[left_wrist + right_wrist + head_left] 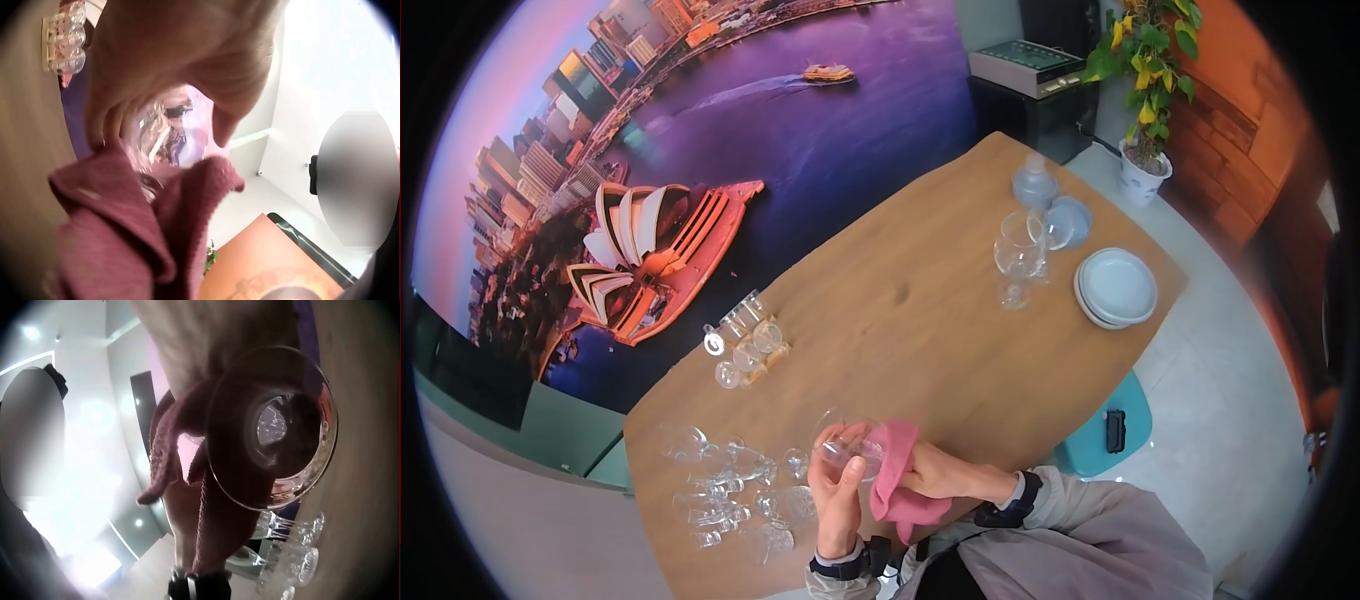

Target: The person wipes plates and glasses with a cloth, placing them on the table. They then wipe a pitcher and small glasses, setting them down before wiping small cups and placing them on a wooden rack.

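Note:
A clear glass (836, 452) is between the two hands, above the near edge of the table. My left hand (837, 500) grips it from the left, thumb on the near side and fingers behind. My right hand (938, 472) holds a pink cloth (892, 478) against the glass's right part, and folds of cloth hide most of its fingers. The left wrist view has the cloth (112, 219) bunched just below the gripping left hand (181, 50). In the right wrist view, the round glass edge (334, 425) faces the camera, with the cloth partly behind it.
Several clear glasses (740, 465) lie on the brown-covered table (920, 350) left of the hands. Small glass jars on a wooden rack (750, 340) stand beyond them. A large goblet (1018, 255), a bluish glass vessel (1034, 186) and stacked white plates (1117, 287) are at the far right.

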`<act>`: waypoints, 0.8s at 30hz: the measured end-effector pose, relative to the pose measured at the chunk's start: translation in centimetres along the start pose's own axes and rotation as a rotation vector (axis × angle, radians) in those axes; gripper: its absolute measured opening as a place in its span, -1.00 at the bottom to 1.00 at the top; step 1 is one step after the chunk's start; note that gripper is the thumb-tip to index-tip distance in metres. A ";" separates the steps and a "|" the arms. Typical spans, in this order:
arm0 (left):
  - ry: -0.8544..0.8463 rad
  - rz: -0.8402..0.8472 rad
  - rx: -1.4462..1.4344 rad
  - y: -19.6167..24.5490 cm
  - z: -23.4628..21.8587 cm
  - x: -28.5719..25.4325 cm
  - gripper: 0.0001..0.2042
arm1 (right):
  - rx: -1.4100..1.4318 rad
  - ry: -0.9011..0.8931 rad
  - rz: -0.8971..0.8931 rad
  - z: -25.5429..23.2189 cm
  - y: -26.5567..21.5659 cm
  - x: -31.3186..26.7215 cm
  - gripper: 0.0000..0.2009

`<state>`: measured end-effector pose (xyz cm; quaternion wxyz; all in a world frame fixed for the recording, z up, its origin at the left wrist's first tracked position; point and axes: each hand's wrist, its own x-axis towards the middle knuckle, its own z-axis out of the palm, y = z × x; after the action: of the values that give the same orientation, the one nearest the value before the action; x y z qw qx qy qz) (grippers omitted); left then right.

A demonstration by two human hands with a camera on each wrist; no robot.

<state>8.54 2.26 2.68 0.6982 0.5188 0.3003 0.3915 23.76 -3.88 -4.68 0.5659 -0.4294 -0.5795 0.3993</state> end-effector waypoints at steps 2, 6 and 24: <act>0.026 -0.020 0.009 0.0 0.2 0.1 -0.35 | -0.094 -0.063 0.123 -0.7 -0.1 -0.6 -0.68; -0.006 0.177 0.285 0.2 1.6 0.7 -0.25 | -0.341 0.059 0.088 -1.4 -1.2 -1.2 -0.69; -0.154 0.215 0.567 -3.9 4.1 8.1 -0.20 | -0.674 0.775 0.204 -15.3 6.4 2.2 -0.86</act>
<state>17.00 6.56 0.02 0.5008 0.7497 0.2872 0.3234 39.37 -0.15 -9.45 0.5275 -0.7583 -0.3790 0.0554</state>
